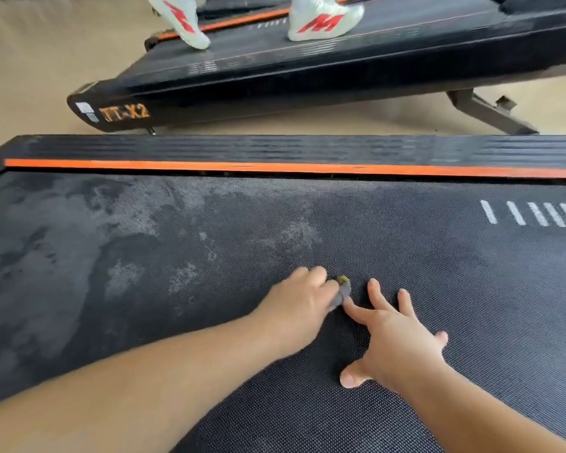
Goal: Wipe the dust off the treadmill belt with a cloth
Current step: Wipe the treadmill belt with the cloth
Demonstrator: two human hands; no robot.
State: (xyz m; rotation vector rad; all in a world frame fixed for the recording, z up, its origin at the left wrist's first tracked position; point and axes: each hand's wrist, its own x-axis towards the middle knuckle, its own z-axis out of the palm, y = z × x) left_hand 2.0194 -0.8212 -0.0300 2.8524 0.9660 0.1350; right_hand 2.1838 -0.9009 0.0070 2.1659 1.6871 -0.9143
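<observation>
Most of the cloth (pixel 343 291) is hidden inside the left hand (pixel 299 308); only a blurred grey end with a yellowish tip shows, near the middle of the treadmill belt (pixel 438 273). The left hand's fingers curl round it, knuckles up. The right hand (pixel 402 335) lies flat on the belt just beside it, fingers straight and spread, with the index fingertip at the cloth's end. Pale dust (pixel 128 210) mottles the belt to the left.

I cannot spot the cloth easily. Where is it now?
In the head view, the cloth is at lower centre on the belt, held in the left hand, beside the right hand.
</observation>
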